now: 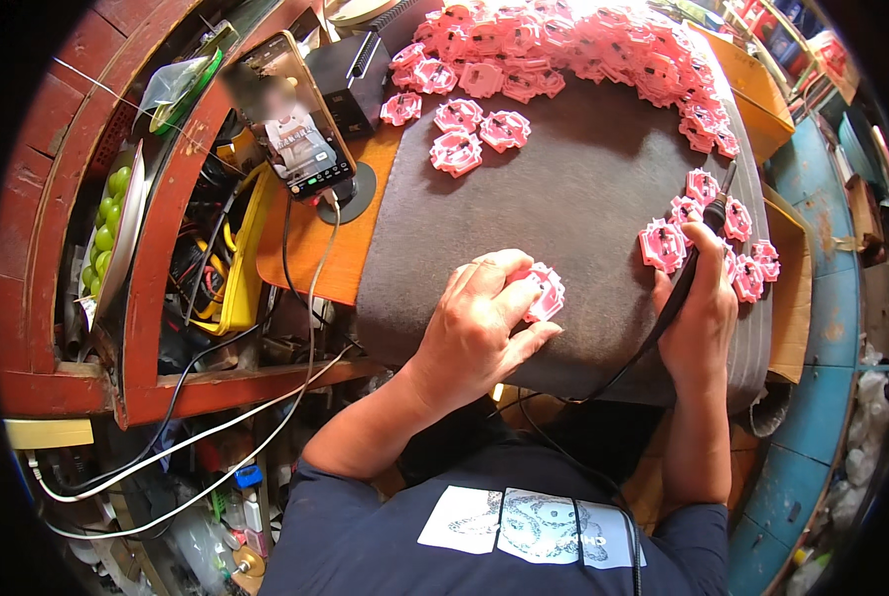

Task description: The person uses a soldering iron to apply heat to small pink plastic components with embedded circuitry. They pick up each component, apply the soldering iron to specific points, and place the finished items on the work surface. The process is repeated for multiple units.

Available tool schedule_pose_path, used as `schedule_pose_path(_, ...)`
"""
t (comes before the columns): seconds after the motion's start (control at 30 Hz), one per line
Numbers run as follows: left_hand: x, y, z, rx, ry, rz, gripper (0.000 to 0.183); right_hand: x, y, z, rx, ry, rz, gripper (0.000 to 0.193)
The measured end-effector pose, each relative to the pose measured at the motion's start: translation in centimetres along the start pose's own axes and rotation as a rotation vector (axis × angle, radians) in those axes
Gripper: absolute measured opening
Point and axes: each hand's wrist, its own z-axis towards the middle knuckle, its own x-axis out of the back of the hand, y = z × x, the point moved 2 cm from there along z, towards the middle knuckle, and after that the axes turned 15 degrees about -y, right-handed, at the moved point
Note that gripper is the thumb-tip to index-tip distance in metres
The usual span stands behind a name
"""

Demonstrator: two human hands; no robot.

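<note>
My left hand (469, 323) is closed on a pink plastic part (547, 294) near the front of the dark grey work surface (564, 189). Fingers and thumb pinch it from the left and below. On the right, my right hand (701, 318) grips a black soldering iron (716, 213), its thin tip pointing up and away. A black cord (628, 368) trails from it toward my lap. Beside that hand lie several similar parts (663, 245), some partly hidden by the hand and tool. Three more pink parts (456, 153) lie farther off at the left.
A big heap of pink parts (564, 45) covers the far edge. At left, a phone (300, 129) on a stand shows a picture, with a white cable (325, 258) hanging from it. A yellow basket (241, 288) and a red wooden frame (156, 268) stand beyond. Cardboard (787, 288) borders the right.
</note>
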Motion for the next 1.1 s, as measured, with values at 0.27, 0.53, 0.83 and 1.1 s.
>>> schedule_pose_path(0.27,-0.1,0.2,1.4,-0.097,-0.143,-0.174,0.036,-2.3,-3.5,-0.7,0.281,-0.169,0.373,0.046)
schedule_pose_path(0.53,-0.2,-0.5,1.6,-0.244,-0.188,-0.141,0.037,-2.6,-4.1,-0.2,0.299,-0.138,0.416,0.041)
schedule_pose_path(0.83,9.1,-7.8,-0.6,0.275,0.537,0.333,0.051,-3.2,-3.9,-0.5,0.341,-0.086,0.39,0.046)
schedule_pose_path(1.1,8.7,-7.2,-0.6,0.146,0.58,0.367,0.051,-3.2,-3.6,-0.8,0.344,-0.076,0.426,0.046)
